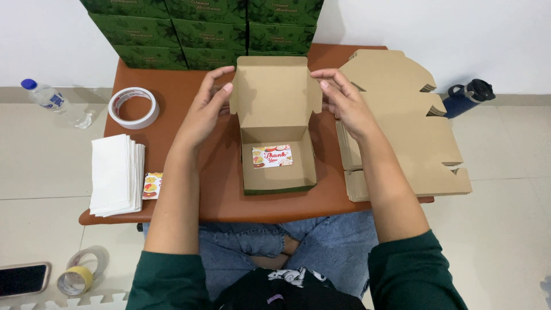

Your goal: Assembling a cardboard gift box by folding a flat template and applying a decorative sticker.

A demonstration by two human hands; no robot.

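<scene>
This looks like a home room used for packing orders. A low brown table (172, 86) stands on a pale tiled floor (505, 172) against a white wall, with the person sitting cross-legged at 6 o'clock. Green printed boxes (201, 28) are stacked at 12 o'clock, flat cardboard blanks (402, 126) lie at 3 o'clock, and a tape roll (134, 107) and white paper sheets (115, 172) sit at 9 o'clock.

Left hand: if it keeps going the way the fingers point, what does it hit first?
The left hand points up and right, fingertips already on the side flap of the open box. Beyond that, probably the green boxes; depth unclear.
</scene>
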